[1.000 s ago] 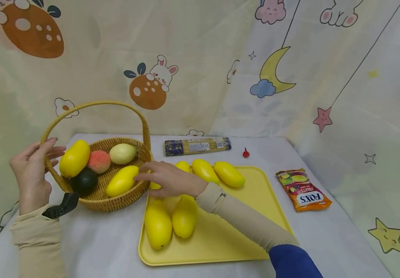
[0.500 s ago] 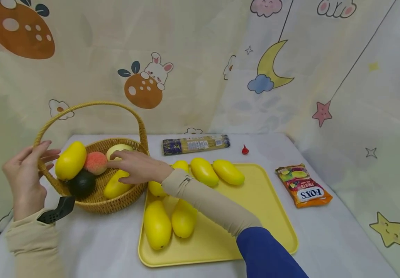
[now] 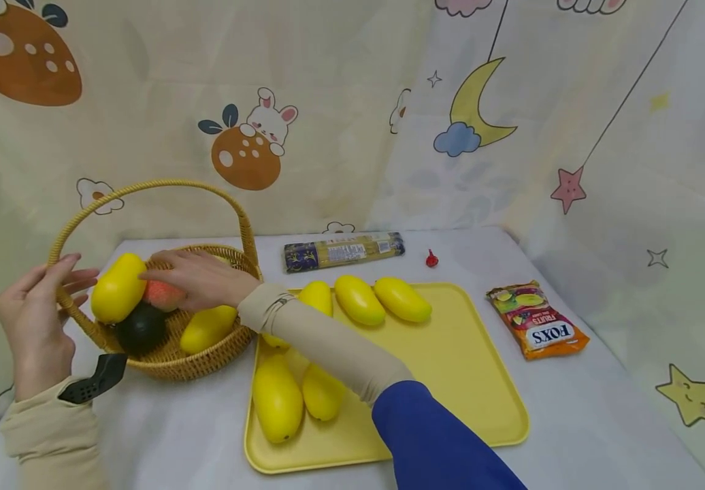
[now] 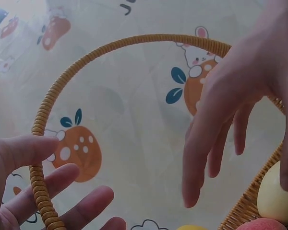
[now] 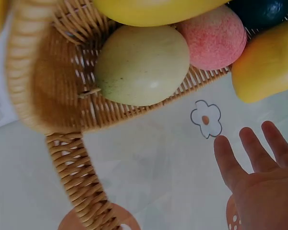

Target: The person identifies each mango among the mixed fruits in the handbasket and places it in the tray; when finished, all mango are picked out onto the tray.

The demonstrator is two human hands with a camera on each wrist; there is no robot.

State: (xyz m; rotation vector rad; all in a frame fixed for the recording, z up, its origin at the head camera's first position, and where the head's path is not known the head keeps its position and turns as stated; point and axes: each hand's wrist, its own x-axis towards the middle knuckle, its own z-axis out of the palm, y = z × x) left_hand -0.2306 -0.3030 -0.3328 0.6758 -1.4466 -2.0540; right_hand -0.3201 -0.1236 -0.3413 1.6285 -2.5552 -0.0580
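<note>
At the left of the table stands a wicker basket (image 3: 190, 368), its tall handle (image 3: 152, 184) arching over it. My left hand (image 3: 37, 320) holds the handle low on its left side, thumb on one side and fingers on the other. Over the basket reaches my right hand (image 3: 202, 275), fingers spread and holding nothing, fingertips close to a yellow mango (image 3: 118, 288) on the left rim. Below lie a dark avocado (image 3: 141, 329), a pink peach (image 3: 162, 295) and another yellow mango (image 3: 208, 330). A pale green fruit (image 5: 143, 64), largely behind my right hand in the head view, shows in the right wrist view.
Right of the basket is a yellow tray (image 3: 450, 388) with several yellow mangoes (image 3: 277, 400), partly under my right forearm. Behind it lie a long noodle packet (image 3: 345, 252) and a small red object (image 3: 431, 258). A FOX'S candy bag (image 3: 538, 321) lies at the right.
My right hand has moved left, from the basket's right rim across the fruit to the mango at the left. My left hand has kept its hold on the handle. The view has shifted slightly.
</note>
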